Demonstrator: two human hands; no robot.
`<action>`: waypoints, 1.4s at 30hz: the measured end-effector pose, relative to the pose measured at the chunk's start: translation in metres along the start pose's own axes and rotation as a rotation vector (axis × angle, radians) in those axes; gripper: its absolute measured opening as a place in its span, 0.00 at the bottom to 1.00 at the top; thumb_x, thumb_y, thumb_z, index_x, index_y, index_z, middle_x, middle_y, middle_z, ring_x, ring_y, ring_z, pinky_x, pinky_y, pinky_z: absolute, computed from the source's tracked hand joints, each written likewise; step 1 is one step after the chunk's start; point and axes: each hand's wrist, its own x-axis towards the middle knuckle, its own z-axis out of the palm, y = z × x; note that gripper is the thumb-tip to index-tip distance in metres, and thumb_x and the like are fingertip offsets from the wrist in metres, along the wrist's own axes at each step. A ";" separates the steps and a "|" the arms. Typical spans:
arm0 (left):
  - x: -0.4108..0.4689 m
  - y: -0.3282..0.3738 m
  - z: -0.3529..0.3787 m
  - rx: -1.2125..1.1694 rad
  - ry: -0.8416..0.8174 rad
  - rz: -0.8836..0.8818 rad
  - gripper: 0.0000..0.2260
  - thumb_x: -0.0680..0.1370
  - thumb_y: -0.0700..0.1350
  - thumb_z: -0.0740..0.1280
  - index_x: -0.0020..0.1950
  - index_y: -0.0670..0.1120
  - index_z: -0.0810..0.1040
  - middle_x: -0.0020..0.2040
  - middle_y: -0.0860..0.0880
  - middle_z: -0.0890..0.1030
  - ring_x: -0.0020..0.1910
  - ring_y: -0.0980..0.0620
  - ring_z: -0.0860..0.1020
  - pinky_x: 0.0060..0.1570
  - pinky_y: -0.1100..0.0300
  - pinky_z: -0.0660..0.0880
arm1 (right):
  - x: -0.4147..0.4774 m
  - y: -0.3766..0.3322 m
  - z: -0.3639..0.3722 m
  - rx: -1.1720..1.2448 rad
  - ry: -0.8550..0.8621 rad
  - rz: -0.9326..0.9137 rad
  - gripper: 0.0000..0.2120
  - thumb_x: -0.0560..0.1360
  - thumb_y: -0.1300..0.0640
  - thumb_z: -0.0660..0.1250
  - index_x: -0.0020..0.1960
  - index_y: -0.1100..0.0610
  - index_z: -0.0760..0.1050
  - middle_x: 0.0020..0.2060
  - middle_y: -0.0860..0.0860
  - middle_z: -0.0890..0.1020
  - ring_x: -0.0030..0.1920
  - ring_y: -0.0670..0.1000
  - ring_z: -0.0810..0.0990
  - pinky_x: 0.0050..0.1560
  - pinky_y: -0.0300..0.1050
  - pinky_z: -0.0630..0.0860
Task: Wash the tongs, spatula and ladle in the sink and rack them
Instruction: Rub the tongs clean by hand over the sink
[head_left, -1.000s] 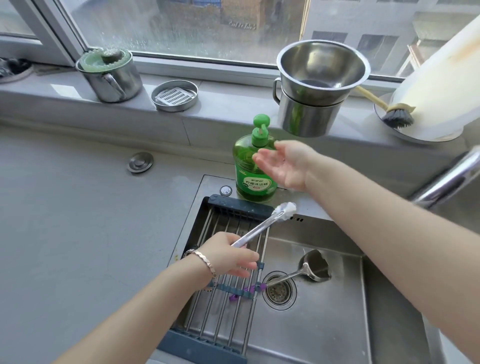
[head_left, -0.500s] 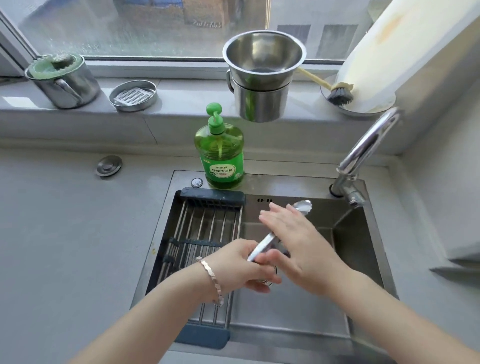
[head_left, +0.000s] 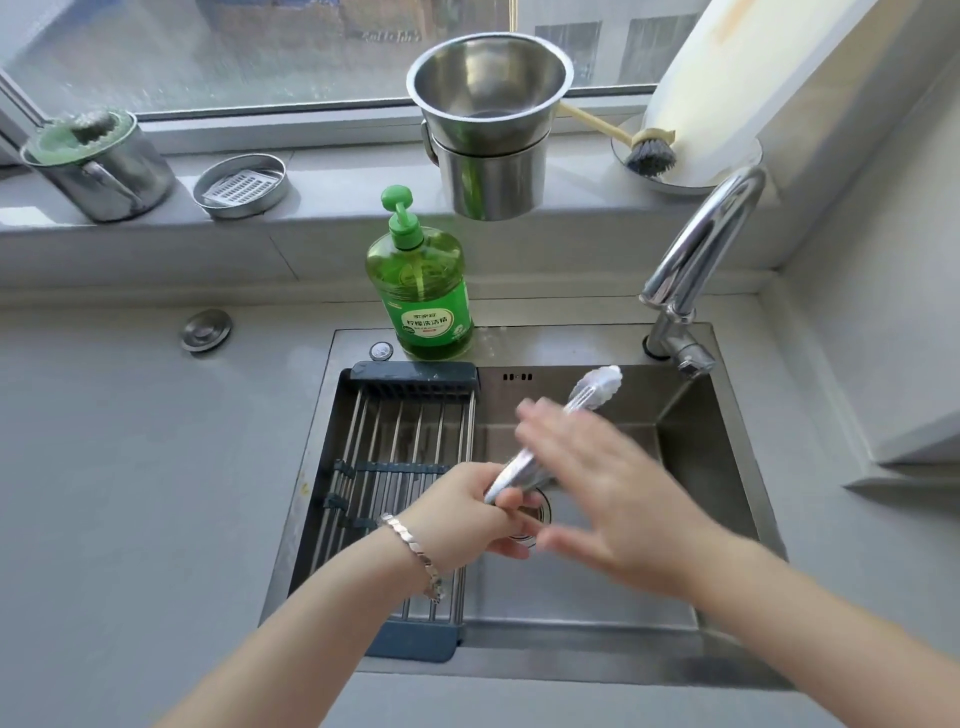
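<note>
head view: the left hand (head_left: 467, 512) is over the sink (head_left: 701, 457), its fingers curled round the near end of the tongs (head_left: 592, 387). a bracelet (head_left: 415, 551) sits on that wrist. the tongs slant up and away to the right above the basin, arms together, their pale tips near the back wall below the tap (head_left: 696, 260). the right hand (head_left: 597, 483) lies across the middle of the tongs with its fingers straight and spread, gripping nothing; it is blurred, so i cannot tell how firmly it touches. part of the drain (head_left: 537, 512) shows between the two hands. a rack (head_left: 405, 441) of metal bars spans the left half of the sink. a green soap bottle (head_left: 423, 301) stands on the sink's back ledge, just behind the rack. on the sill are two stacked steel pots (head_left: 488, 156), a brush (head_left: 649, 156), a steel mug (head_left: 98, 166) with a green lid, and a small round dish (head_left: 240, 185). a sink plug (head_left: 206, 330) lies on the counter to the left.
</note>
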 end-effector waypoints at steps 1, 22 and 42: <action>-0.002 0.000 -0.001 -0.038 -0.021 -0.030 0.11 0.75 0.28 0.61 0.43 0.44 0.76 0.47 0.44 0.78 0.36 0.57 0.83 0.41 0.62 0.80 | 0.002 0.009 -0.005 0.006 0.043 0.089 0.40 0.76 0.32 0.42 0.70 0.63 0.65 0.69 0.59 0.68 0.72 0.54 0.61 0.71 0.44 0.51; -0.002 -0.011 0.008 0.182 0.099 0.022 0.11 0.76 0.29 0.59 0.44 0.43 0.75 0.42 0.50 0.79 0.32 0.63 0.80 0.41 0.57 0.80 | -0.014 -0.009 0.021 -0.077 0.039 -0.025 0.37 0.76 0.34 0.46 0.70 0.63 0.61 0.71 0.58 0.65 0.72 0.53 0.58 0.73 0.46 0.51; -0.006 -0.012 0.008 0.084 0.068 0.016 0.17 0.73 0.25 0.60 0.36 0.47 0.73 0.35 0.51 0.78 0.31 0.57 0.82 0.42 0.51 0.80 | -0.017 -0.013 0.019 -0.102 0.004 -0.134 0.37 0.76 0.34 0.47 0.70 0.63 0.61 0.71 0.58 0.65 0.72 0.54 0.60 0.73 0.46 0.52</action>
